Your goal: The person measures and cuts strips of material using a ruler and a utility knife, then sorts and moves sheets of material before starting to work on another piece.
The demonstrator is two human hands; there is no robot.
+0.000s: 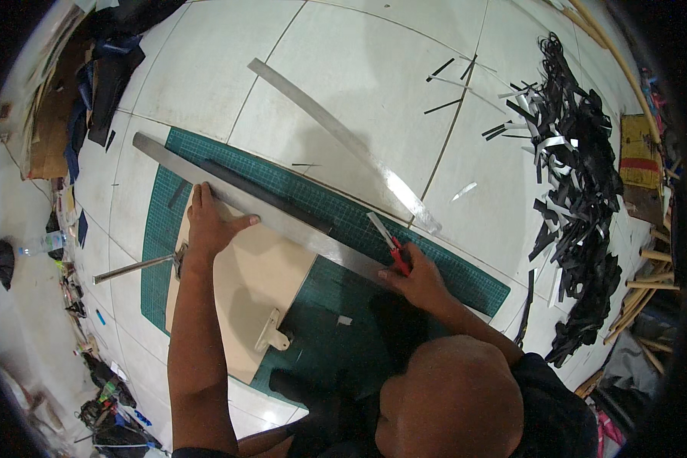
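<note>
A long steel ruler (282,227) lies slantwise across the green cutting mat (466,286). My left hand (212,223) presses on the ruler's left part, thumb and fingers apart, gripping nothing. My right hand (422,281) is closed around a red utility knife (398,256) near the ruler's right part. The knife's silver end points up and left over the mat. A strip of black material (271,195) lies along the ruler's far edge. Beneath my left forearm is a tan board (256,278) with a metal clip (273,332) on it.
A second steel ruler (343,141) lies on the white tiled floor beyond the mat. A metal bar with a crosspiece (133,269) sits left of the board. Black scrap strips (580,191) pile up at the right, beside wooden poles (641,305). Assorted clutter lines the left side.
</note>
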